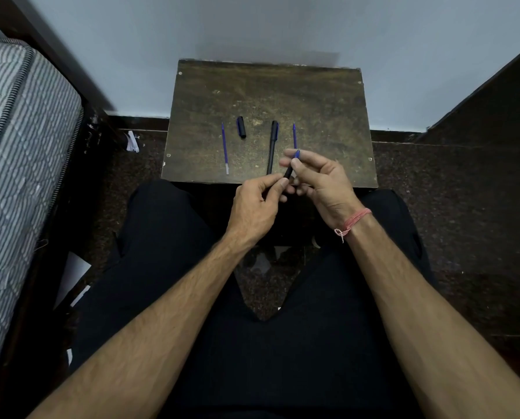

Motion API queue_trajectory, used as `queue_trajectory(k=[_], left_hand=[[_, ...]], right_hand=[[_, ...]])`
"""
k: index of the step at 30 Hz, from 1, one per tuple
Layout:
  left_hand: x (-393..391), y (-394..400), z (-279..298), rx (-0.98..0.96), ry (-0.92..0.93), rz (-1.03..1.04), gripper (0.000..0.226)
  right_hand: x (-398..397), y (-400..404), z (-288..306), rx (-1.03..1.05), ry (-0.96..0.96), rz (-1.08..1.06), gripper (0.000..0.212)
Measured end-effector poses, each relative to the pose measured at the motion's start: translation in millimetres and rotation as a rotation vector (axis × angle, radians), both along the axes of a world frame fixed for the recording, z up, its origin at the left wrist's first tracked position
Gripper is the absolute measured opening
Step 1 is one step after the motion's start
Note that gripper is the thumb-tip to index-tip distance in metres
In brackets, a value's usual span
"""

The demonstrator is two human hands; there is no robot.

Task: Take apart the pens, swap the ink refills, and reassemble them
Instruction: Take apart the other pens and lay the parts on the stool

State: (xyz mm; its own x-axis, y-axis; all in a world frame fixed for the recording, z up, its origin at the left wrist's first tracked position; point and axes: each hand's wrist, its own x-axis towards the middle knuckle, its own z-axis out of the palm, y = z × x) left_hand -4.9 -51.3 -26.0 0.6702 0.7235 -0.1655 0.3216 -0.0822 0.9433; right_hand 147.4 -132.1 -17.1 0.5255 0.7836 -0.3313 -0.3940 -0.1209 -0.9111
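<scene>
1. A small worn wooden table [313,95] is set against the wall, just ahead of the seated person's knees, so that loose pen parts can be laid within reach.
2. The left hand [254,207] and right hand [319,179] are held together above the table's near edge. A black pen barrel [289,172] is pinched between them, the left fingers curled round its lower end and the right thumb and forefinger closed on its blue tip end, apparently to unscrew or refit that tip.
3. A capped black pen [272,146] is laid upright in the middle, seemingly awaiting its turn.
4. Two blue refills are kept well apart, probably to avoid confusion: the left refill [225,148] and the right refill [294,136].
5. A loose cap [241,127] is left between the left refill and the capped pen.
</scene>
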Motion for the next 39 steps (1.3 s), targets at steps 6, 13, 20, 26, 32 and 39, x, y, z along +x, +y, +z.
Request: queue_trajectory(k=[6,13,20,26,32,39], left_hand=[[0.3,0.4,-3.7,-0.017,-0.019,-0.031,0.022],[2.1,1.4,-6.4,-0.09,-0.072,-0.078,0.025],[-1.1,10.5,-0.7,-0.354,-0.123,-0.191,0.024],[-0.1,9.2,-3.4,-0.36,-0.07,-0.02,0.016],[6.3,2.2,-7.8,-0.247,0.011,0.09,0.02],[0.7,5.1,-5.8,-0.216,-0.046,0.075,0.024]], right_hand=[[2.4,-2.5,1.1,-0.029,-0.043,-0.099,0.015],[-1.4,0.0,3.9,0.026,0.038,0.042,0.022],[5.6,-2.0,3.0,0.021,0.041,0.051,0.021],[1.4,-0.6,-0.4,-0.044,-0.084,-0.027,0.016],[-5.5,3.6,-7.3,-0.121,-0.11,-0.155,0.019],[-3.2,2.4,-3.4,-0.088,-0.106,-0.09,0.021]])
